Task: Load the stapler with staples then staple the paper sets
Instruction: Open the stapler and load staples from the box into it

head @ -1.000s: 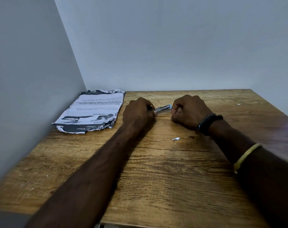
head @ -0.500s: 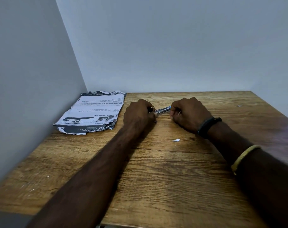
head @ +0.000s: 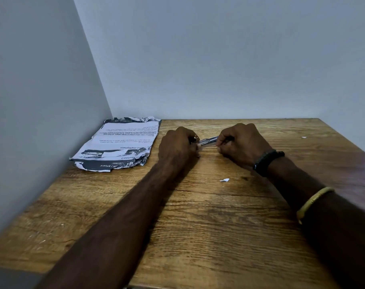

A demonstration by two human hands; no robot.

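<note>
While both hands, left hand (head: 178, 146) and right hand (head: 243, 142), grip it, the stapler (head: 207, 141) lies left-to-right.

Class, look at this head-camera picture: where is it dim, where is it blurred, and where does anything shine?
Head view: the light is dim and even; the near forearms and table edge are blurred; the printed paper is sharper; the stapler between left hand and right hand glints.

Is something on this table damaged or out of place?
Yes. The paper stack in the far left corner is crumpled with torn edges, and a small white scrap lies loose on the table.
</note>
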